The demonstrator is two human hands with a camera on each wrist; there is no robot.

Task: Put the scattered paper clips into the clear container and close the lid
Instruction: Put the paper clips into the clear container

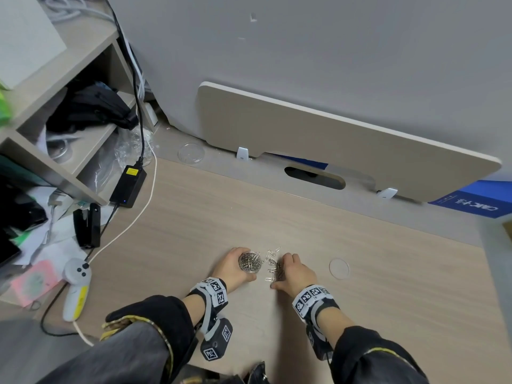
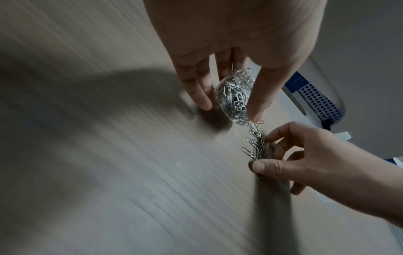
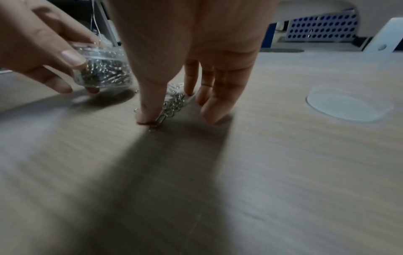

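The clear round container, nearly full of silver paper clips, is held by my left hand, fingers and thumb wrapped round its wall. In the left wrist view the container is tilted and held low over the desk. Just right of it, loose paper clips lie in a small heap. My right hand bends over the heap. In the right wrist view the clips are bunched between its thumb and fingertips, which press on the desk. The clear round lid lies flat to the right of that hand.
A second clear round dish sits at the back of the wooden desk. A black power brick, white cable, stapler and white controller lie at the left below cluttered shelves. A beige board leans on the wall behind.
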